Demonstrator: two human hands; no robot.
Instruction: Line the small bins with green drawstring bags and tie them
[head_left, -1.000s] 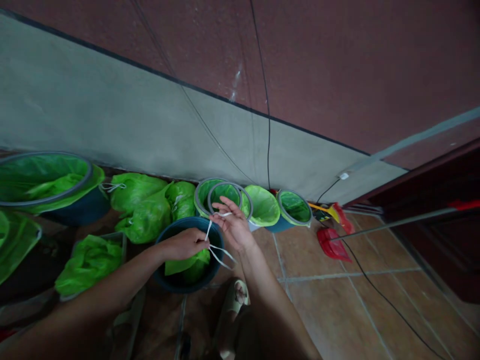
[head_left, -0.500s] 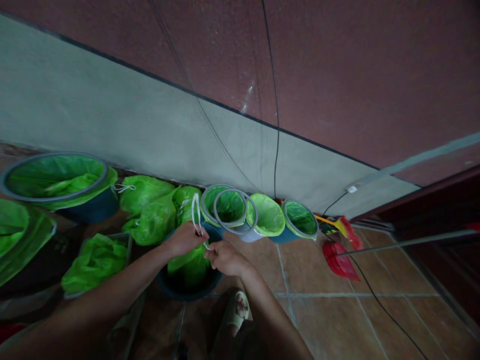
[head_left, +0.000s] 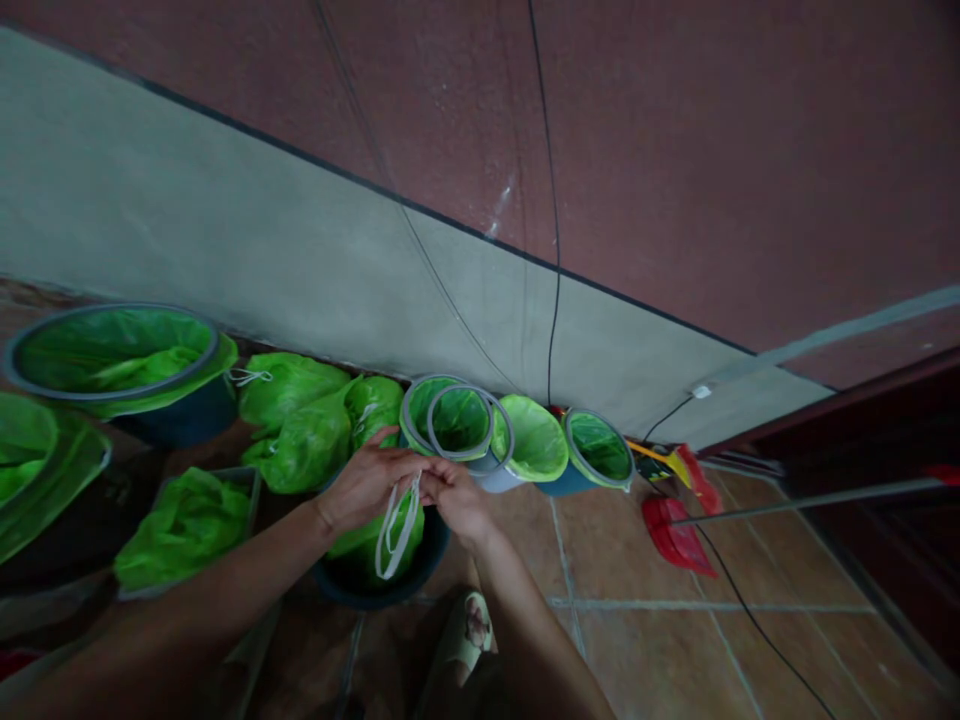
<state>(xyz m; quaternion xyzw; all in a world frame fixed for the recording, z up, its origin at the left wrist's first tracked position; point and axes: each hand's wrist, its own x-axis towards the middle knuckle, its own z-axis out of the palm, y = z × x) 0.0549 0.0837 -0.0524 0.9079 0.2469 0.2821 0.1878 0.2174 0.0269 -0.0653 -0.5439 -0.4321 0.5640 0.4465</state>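
My left hand (head_left: 365, 487) and my right hand (head_left: 454, 497) meet over a dark blue bin (head_left: 420, 560) on the floor. Both pinch the white drawstring (head_left: 395, 528) of a green bag (head_left: 367, 545) that sits inside the bin. A loop of the string hangs down from my fingers over the bag. The bag's mouth is gathered under my hands.
Tied green bags (head_left: 296, 425) lie by the wall. More bins lined with green bags (head_left: 592, 447) stand in a row, with larger ones at left (head_left: 112, 350). A red dustpan (head_left: 675, 535), a black cable (head_left: 757, 625) and my sandalled foot (head_left: 469, 630) are on the tiled floor.
My right hand came down from above the bin to meet the left. The drawstring loop, held up half a second ago, now hangs below my hands.
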